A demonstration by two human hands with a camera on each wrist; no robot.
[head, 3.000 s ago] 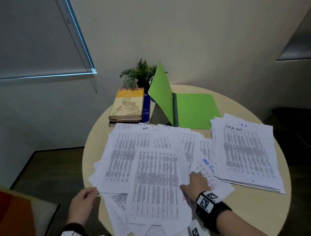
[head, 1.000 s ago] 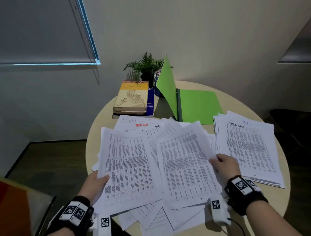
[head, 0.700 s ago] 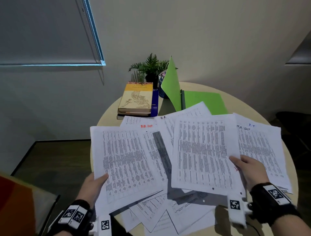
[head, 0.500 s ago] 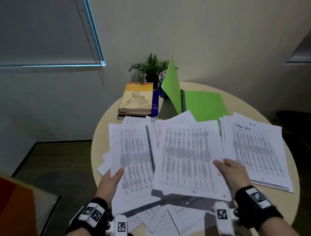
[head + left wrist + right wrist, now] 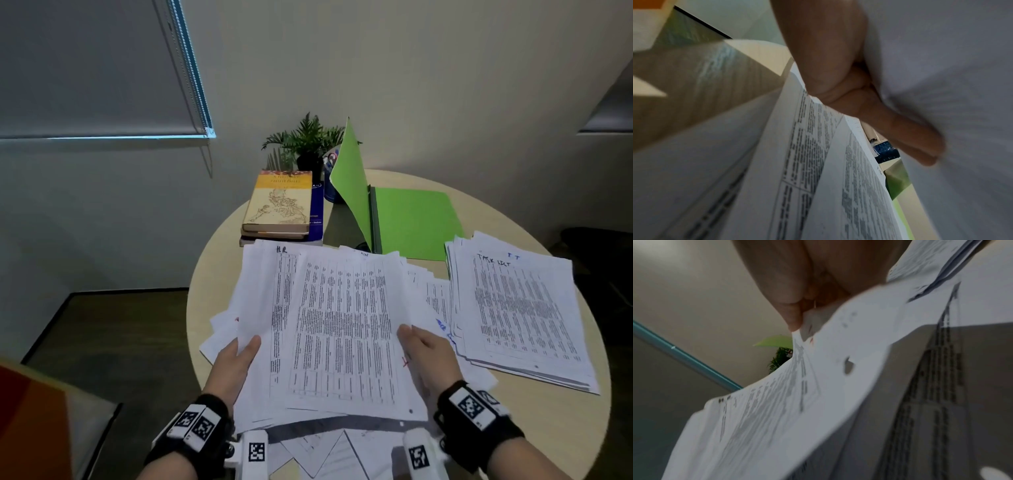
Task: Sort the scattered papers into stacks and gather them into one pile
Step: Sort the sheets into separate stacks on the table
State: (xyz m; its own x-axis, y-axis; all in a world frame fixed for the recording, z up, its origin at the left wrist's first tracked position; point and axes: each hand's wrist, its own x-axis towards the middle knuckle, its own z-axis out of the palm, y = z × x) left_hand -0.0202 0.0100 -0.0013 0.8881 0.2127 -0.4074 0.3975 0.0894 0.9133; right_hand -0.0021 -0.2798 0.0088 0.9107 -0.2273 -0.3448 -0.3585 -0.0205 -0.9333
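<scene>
In the lower middle of the head view both hands hold up a loose bundle of papers (image 5: 339,329) above the round table (image 5: 555,431). The left hand (image 5: 236,363) grips the bundle's left edge, thumb on top of the sheets and fingers (image 5: 906,129) curled underneath against the bottom page, as the left wrist view shows. The right hand (image 5: 428,356) pinches the right edge, its thumb pressed onto the top sheet and the other fingers hidden beneath (the right wrist view shows the thumb tip (image 5: 791,313) clamped on the paper's edge, blurred). The held sheets are fanned, not squared: a page marked "H.R." sticks out at the upper left behind the top sheet. Under the bundle more scattered sheets (image 5: 329,455) lie flat on the table at the bottom of the frame, with a few others showing at the left and right of the bundle. At the right of the frame sits a separate stack (image 5: 520,308) headed "TASK LIST", resting on the table and apart from the held bundle. Above the papers, in the middle of the frame, an open green folder (image 5: 411,219) lies with its cover standing up, books (image 5: 281,205) are piled to its left, and a small potted plant (image 5: 308,140) stands behind them near the wall.
</scene>
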